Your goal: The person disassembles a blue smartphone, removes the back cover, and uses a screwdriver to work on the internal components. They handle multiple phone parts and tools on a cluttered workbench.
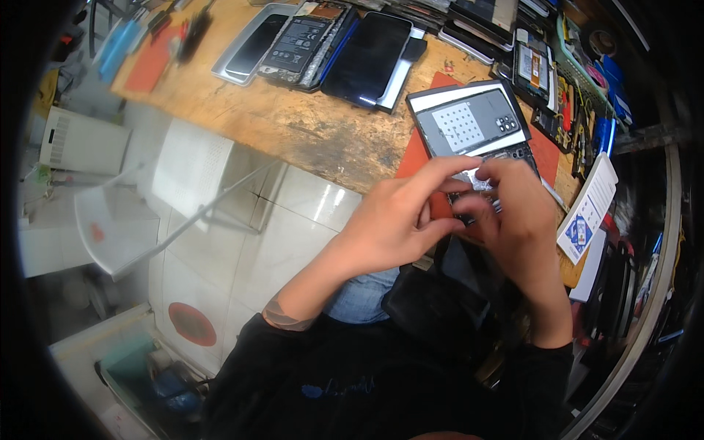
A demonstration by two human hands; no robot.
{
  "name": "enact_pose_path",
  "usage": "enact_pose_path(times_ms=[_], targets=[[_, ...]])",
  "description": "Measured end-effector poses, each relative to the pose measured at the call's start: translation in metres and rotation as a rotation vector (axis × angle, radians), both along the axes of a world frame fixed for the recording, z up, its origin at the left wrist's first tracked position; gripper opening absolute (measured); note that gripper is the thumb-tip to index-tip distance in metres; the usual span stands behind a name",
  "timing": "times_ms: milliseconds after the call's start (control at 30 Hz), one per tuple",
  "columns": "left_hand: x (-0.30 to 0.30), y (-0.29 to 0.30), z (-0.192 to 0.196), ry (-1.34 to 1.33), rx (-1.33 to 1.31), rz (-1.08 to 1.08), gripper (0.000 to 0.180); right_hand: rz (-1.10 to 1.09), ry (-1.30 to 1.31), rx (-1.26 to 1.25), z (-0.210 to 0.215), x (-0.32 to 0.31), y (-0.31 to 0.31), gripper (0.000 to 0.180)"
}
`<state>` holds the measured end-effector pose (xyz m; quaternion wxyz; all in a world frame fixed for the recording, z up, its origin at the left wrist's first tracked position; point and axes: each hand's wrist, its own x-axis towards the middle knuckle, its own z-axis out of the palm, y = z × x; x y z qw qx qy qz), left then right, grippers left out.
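Observation:
My left hand [400, 216] and my right hand [519, 213] meet at the bench's near edge, fingers curled and fingertips close together. A shiny silvery piece [478, 178] shows between the fingertips; I cannot tell whether it is held or lies behind them. What the fingers grip is mostly hidden. Just beyond, dark phone internals [522, 154] peek out past my right hand. Farther back, a dark grey phone back cover [500, 108] with a white dotted label and camera rings lies on a white and black open box, over a red mat [414, 158].
Phones lie along the far bench: one in a white tray [220, 67], an opened one with its battery [299, 42], and a black-screened one [374, 59]. Tools and a green basket [579, 59] crowd the right. A white printed card [589, 209] leans at the right edge.

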<state>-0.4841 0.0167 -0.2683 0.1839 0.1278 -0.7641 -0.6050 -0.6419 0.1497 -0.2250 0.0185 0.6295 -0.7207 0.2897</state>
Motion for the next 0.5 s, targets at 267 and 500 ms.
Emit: enact_pose_path(times_ms=[267, 500], targets=[[-0.006, -0.006, -0.02, 0.087, -0.215, 0.118, 0.038, 0.005, 0.104, 0.153, 0.016, -0.002, 0.014, 0.037], [-0.016, 0.001, -0.028, 0.019, -0.379, 0.158, 0.026, -0.02, 0.203, 0.114, 0.022, -0.005, 0.01, 0.039]])
